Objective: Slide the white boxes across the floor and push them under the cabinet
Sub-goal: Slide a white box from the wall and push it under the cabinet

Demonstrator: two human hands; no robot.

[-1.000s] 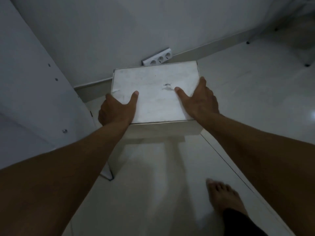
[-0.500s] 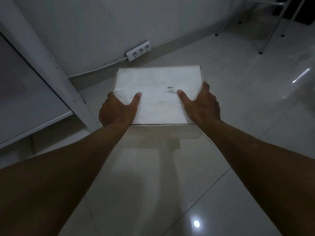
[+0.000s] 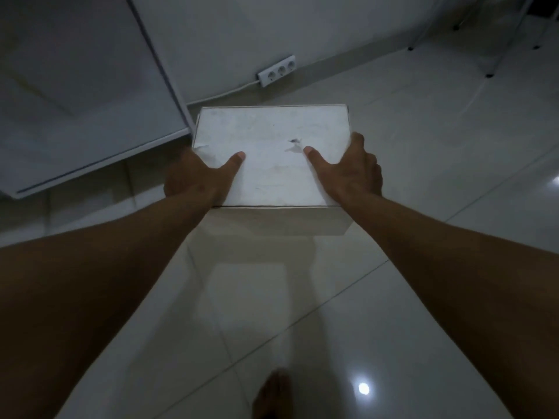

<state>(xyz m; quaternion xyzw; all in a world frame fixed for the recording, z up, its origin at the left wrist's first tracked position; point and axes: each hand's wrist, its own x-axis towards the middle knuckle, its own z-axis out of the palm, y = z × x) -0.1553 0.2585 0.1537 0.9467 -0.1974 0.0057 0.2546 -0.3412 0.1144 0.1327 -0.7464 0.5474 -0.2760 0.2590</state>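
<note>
With the left hand and right hand clasping the box by its sides, thumbs on its lid, it may snag the cabinet edge beyond the left fingers

Probably a home room, glossy tiled floor, white cabinet, power strip

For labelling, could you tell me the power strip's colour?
White; the power strip shows in the head view.

A white power strip with three sockets lies far against the wall, its cable trailing left. Thin metal legs stand far right on the glossy tile floor. A bare foot shows near.
</note>
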